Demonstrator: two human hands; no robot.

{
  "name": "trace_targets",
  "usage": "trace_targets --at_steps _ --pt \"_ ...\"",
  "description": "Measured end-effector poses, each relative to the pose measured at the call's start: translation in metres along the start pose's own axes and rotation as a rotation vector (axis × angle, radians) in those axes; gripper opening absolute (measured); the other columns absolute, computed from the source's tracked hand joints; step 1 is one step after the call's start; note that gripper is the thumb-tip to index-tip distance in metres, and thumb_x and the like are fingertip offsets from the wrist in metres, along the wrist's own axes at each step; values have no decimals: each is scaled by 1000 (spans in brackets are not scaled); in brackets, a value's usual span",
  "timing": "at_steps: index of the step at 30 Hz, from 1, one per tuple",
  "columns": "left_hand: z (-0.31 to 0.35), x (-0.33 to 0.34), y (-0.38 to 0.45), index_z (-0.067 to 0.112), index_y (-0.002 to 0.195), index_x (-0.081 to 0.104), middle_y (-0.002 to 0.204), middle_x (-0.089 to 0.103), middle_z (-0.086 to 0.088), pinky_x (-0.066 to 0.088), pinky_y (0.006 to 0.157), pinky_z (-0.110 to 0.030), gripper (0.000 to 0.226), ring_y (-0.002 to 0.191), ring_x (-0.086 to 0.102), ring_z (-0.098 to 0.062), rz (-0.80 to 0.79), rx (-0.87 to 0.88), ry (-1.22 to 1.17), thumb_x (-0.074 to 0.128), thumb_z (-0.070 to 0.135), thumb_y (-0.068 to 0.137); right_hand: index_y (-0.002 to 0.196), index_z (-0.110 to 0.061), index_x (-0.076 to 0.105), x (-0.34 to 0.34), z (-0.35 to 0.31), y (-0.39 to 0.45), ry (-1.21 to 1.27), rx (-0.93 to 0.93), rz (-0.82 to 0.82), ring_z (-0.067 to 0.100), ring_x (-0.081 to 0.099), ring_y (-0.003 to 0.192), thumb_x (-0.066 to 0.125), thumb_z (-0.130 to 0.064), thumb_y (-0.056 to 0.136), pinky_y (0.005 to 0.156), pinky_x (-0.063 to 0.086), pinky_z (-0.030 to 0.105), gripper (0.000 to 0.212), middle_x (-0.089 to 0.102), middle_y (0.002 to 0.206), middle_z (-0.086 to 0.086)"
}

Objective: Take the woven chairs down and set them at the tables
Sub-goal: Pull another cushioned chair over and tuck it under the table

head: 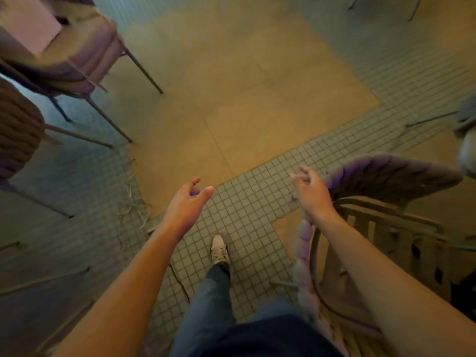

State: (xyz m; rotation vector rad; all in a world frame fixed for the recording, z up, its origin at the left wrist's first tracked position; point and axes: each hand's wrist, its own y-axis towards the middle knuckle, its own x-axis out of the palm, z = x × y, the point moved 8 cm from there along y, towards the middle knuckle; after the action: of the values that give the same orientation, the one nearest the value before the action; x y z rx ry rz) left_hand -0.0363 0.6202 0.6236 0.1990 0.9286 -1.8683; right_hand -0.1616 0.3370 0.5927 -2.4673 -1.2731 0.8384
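Observation:
A woven chair with a thick rope back and slatted seat stands on the floor at my lower right. My right hand hovers just left of its curved back, fingers loosely apart, holding nothing. My left hand reaches forward over the tiled floor, fingers spread and empty. At the upper left, a woven chair sits by a table, its metal legs slanting out. Another rope-backed chair shows at the left edge.
The floor ahead is tan slabs bordered by small square tiles. My foot steps forward between my arms. Chair legs cross the lower left. Part of another chair shows at the right edge. Loose cords lie on the tiles.

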Motion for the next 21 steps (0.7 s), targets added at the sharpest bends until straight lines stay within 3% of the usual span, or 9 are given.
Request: trace_targets --at_steps 3,6,9,13,17,21 --pt "41 -20 70 30 138 47 106 57 13 39 85 -30 57 103 55 -11 -44 37 38 54 53 86 139 -27 41 4 -29 48 43 56 67 -6 58 75 54 -41 88 62 44 9 54 60 106 -15" --pt "93 -19 135 25 134 52 120 60 3 43 89 -32 55 110 57 -14 -139 60 100 56 51 86 138 -29 42 -15 -54 88 72 113 161 2 59 82 53 -42 89 69 45 22 52 57 95 -20" --pt "162 3 202 23 130 57 123 63 -2 44 91 -32 51 109 59 -16 -227 148 145 57 48 86 138 -26 43 -46 -70 137 158 195 233 24 63 103 54 -42 89 84 51 37 52 58 114 -7" --pt "264 48 288 26 141 43 121 61 0 44 94 -36 60 107 61 -20 -296 265 176 58 46 87 138 -22 43 -94 -74 213 270 303 341 27 55 119 54 -39 91 102 44 51 51 53 135 7" --pt "372 91 363 23 146 37 130 55 -1 41 88 -32 64 104 58 -18 -229 333 171 59 40 89 140 -19 40 -149 -84 286 343 409 426 30 48 128 54 -38 92 106 39 53 54 46 144 9" --pt "480 169 416 18 129 58 124 63 -5 39 78 -28 44 93 58 -14 -393 407 202 60 37 89 140 -16 41 -224 -102 340 385 478 594 30 49 125 53 -37 94 103 42 46 52 49 142 9"
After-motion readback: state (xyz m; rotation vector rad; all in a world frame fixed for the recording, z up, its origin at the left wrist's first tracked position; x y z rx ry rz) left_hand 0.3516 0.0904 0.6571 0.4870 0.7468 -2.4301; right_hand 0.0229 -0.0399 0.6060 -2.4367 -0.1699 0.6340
